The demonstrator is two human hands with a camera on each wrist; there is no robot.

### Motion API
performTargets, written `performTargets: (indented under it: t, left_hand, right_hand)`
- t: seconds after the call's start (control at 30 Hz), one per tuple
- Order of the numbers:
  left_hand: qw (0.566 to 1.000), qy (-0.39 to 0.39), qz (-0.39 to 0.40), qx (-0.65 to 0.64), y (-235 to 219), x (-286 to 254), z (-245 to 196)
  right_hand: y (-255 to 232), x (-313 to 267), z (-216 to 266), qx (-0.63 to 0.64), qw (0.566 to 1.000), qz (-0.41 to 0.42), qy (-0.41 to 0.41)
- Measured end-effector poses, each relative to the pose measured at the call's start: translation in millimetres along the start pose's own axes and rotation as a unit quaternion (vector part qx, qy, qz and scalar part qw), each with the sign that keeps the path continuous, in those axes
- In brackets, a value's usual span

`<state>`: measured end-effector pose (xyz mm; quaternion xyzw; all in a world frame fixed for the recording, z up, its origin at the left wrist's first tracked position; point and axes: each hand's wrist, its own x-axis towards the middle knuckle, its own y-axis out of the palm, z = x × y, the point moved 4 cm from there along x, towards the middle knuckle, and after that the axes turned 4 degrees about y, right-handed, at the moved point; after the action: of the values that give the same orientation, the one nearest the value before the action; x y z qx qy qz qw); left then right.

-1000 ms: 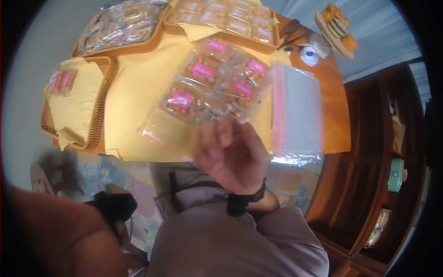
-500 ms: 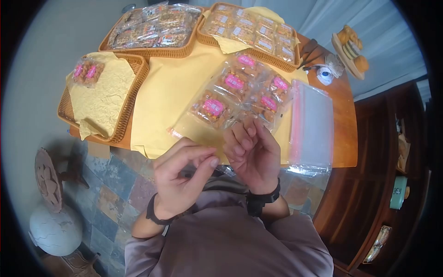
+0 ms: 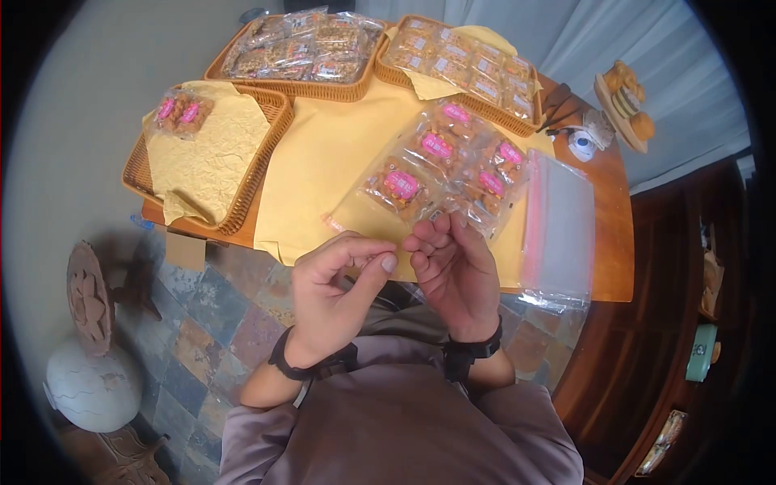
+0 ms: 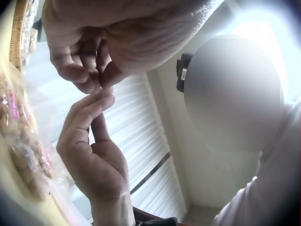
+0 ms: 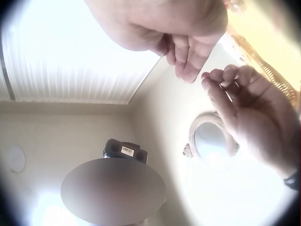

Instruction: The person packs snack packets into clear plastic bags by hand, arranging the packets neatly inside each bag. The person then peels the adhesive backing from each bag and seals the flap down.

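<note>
My left hand [image 3: 335,295] and right hand [image 3: 462,279] are raised in front of the table's near edge, fingertips close together. The left hand's thumb and forefinger nearly meet, with nothing visible between them. Loosely bent fingers face up on the right hand, and its palm shows no object. Just beyond the hands lies a large clear plastic bag [image 3: 356,208] containing several snack packs [image 3: 402,186] with pink labels. To its right is a stack of flat clear bags [image 3: 563,222] with a pink edge strip.
A paper-lined wicker basket [image 3: 257,166] at left bears a pink-labelled snack pack [image 3: 184,113]. Two filled wicker baskets [image 3: 323,90] [image 3: 485,107] stand at the back. A white round object [image 3: 581,145] and bread decoration [image 3: 625,101] are at far right, above wooden shelves [image 3: 647,323].
The left hand has come up from the lower left to beside the right hand, its fingertips now nearer the right's. The head view has shifted; the bagged packs stay put.
</note>
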<state>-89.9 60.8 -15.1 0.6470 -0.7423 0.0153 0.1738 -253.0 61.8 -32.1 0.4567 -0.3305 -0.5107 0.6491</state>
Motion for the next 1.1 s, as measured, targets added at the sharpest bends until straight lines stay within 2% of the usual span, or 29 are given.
performTargets:
  t: [0.13,0.23,0.3,0.37,0.4,0.43,0.47,0.53,0.57,0.6,0.63,0.67,0.73,0.77,0.8,0.83,0.9,0.93,0.97,1.0,1.03,1.07,1.1]
  left_hand:
    - [1.0,0.002,0.0,-0.002,-3,-2,4]
    - [0.999,-0.02,-0.021,-0.021,-6,-3,11]
    - [0.999,-0.018,-0.028,0.029,-17,3,5]
    - [0.996,-0.007,-0.028,0.09,-29,12,-2]
    - [0.994,-0.009,-0.033,0.101,-37,19,-6]
    - [0.99,0.02,-0.04,0.13,-45,25,-13]
    - [0.985,0.051,-0.046,0.158,-54,32,-20]
    - [0.969,0.092,-0.053,0.224,-78,53,-32]
    - [0.961,0.073,-0.068,0.258,-88,64,-40]
    - [0.951,0.056,-0.083,0.291,-100,79,-47]
    - [0.945,0.052,-0.058,0.317,-117,96,-48]
    - [0.938,0.046,-0.03,0.342,-135,115,-48]
    - [0.91,0.011,-0.001,0.415,-166,149,-46]
    - [0.878,0.004,0.008,0.478,-187,168,-42]
    - [0.842,-0.003,0.018,0.539,-210,185,-35]
    - [0.842,-0.003,0.018,0.54,-232,202,-27]
    - [0.759,-0.059,0.017,0.648,-273,229,-13]
    - [0.759,-0.055,0.018,0.649,-285,235,-9]
    - [0.7,-0.06,0.045,0.71,-290,240,-1]
    - [0.637,-0.064,0.074,0.765,-292,245,9]
    - [0.641,-0.059,0.08,0.761,-285,244,13]
    - [0.595,-0.033,0.062,0.801,-277,238,14]
    - [0.547,-0.008,0.044,0.836,-269,236,16]
  right_hand:
    - [5,-2,-2,-0.006,1.0,-0.023,-0.003]
    - [28,-2,-6,-0.017,0.999,-0.019,-0.023]
    - [65,-9,-9,-0.079,0.987,0.134,-0.04]
    - [98,-26,-3,-0.175,0.972,0.151,0.033]
    - [107,-23,-4,-0.193,0.952,0.239,0.01]
    - [115,-23,-6,-0.21,0.923,0.321,-0.016]
    - [116,-26,-14,-0.203,0.925,0.323,-0.014]
    - [123,-41,-18,-0.111,0.917,0.356,-0.138]
    - [124,-34,-13,-0.105,0.919,0.357,-0.135]
    - [130,-25,-4,-0.131,0.883,0.433,-0.121]
    - [136,-21,6,-0.158,0.84,0.508,-0.107]
    - [138,-19,21,-0.155,0.84,0.509,-0.107]
    - [140,-23,31,-0.288,0.787,0.546,0.009]
    - [137,-28,28,-0.288,0.788,0.545,0.007]
    - [130,-35,25,-0.313,0.82,0.478,-0.039]
    - [121,-45,20,-0.336,0.844,0.409,-0.084]
    - [101,-63,12,-0.372,0.872,0.265,-0.175]
    - [93,-65,12,-0.386,0.876,0.188,-0.219]
    - [88,-62,17,-0.389,0.875,0.184,-0.223]
    - [82,-59,26,-0.469,0.834,0.196,-0.215]
    - [78,-59,31,-0.547,0.785,0.205,-0.206]
    - [74,-62,34,-0.552,0.782,0.197,-0.21]
    - [68,-66,36,-0.608,0.752,0.153,-0.202]
